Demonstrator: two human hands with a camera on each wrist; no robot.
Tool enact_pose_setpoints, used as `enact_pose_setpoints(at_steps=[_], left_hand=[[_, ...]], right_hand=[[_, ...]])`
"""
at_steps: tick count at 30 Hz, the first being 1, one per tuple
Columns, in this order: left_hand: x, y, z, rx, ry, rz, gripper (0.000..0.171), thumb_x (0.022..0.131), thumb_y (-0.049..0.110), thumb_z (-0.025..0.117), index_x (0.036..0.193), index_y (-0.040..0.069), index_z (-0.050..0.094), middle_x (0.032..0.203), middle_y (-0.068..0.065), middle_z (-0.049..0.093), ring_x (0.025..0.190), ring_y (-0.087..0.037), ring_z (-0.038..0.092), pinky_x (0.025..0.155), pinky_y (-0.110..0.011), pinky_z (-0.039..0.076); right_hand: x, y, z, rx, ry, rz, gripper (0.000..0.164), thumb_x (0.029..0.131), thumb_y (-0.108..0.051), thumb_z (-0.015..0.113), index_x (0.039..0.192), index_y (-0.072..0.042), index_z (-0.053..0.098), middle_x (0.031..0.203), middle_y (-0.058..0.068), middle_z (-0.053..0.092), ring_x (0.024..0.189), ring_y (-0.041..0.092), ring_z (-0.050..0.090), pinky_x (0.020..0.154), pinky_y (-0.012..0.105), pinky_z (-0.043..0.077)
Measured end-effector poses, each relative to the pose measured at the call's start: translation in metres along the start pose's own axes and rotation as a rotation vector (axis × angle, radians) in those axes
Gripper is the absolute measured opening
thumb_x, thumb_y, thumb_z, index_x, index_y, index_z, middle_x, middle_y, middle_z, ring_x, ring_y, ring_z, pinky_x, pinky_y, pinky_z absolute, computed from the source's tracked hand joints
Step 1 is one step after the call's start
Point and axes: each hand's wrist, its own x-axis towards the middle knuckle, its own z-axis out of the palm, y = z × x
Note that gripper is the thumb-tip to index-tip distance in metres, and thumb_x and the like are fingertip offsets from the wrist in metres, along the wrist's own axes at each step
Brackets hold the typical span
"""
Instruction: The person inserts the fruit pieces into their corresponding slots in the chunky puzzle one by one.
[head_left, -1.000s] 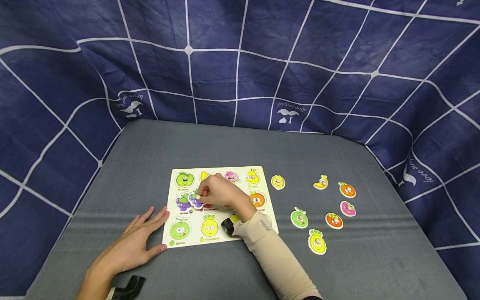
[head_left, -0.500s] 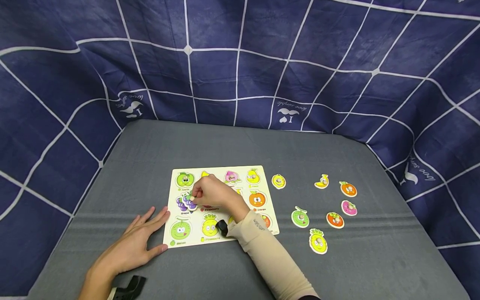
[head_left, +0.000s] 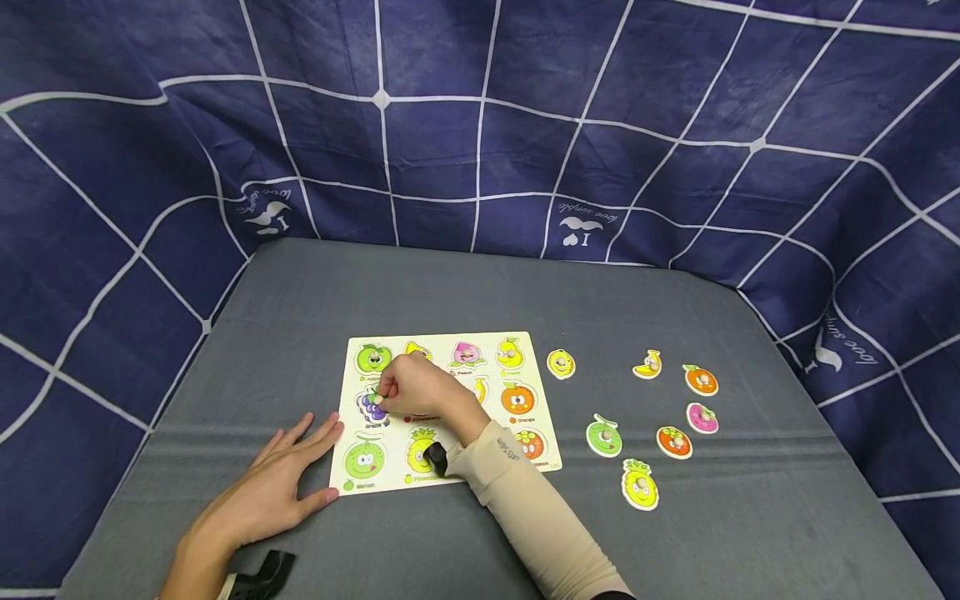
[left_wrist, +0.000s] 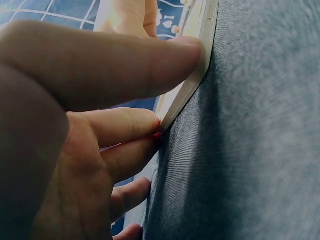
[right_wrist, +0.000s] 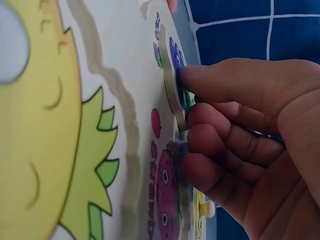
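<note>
A cream fruit puzzle board (head_left: 393, 458) lies on the grey table. My right hand (head_left: 427, 390) reaches over it and pinches a purple grape puzzle piece (head_left: 371, 408) between thumb and index finger. The piece lies over the printed grape spot in the left column of the middle row. Seen from the right wrist, its wooden edge (right_wrist: 172, 97) stands above the board surface, near the pink strawberry picture (right_wrist: 167, 187). My left hand (head_left: 270, 479) rests at the board's left side, fingers spread and straight. In the left wrist view, the thumb (left_wrist: 165, 62) and index fingertip touch the board's edge (left_wrist: 182, 95).
Loose knobbed pieces lie right of the board: a lemon (head_left: 561, 364), banana (head_left: 647, 365), orange (head_left: 701, 380), pink fruit (head_left: 702, 418), red-orange fruit (head_left: 674, 442), melon (head_left: 603, 436) and pineapple (head_left: 640, 485). A navy gridded curtain (head_left: 435, 150) surrounds the table.
My right hand has moved left with the grape piece, bringing it from beside the printed grape to over it. The left hand holds its place at the board's edge.
</note>
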Motion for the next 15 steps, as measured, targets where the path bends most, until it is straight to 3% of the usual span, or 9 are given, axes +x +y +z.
enact_pose_setpoints(at_steps=[15], left_hand=[[-0.0004, 0.0003, 0.0002, -0.003, -0.007, -0.003, 0.082, 0.078, 0.022, 0.084, 0.147, 0.002, 0.045, 0.154, -0.015, 0.038, 0.141, -0.050, 0.026, 0.106, -0.070, 0.018]], right_hand=[[0.0061, -0.0013, 0.0047, -0.015, 0.015, 0.005, 0.010, 0.083, -0.014, 0.078, 0.076, -0.014, 0.071, 0.059, -0.010, 0.057, 0.053, 0.000, 0.048, 0.055, 0.012, 0.040]])
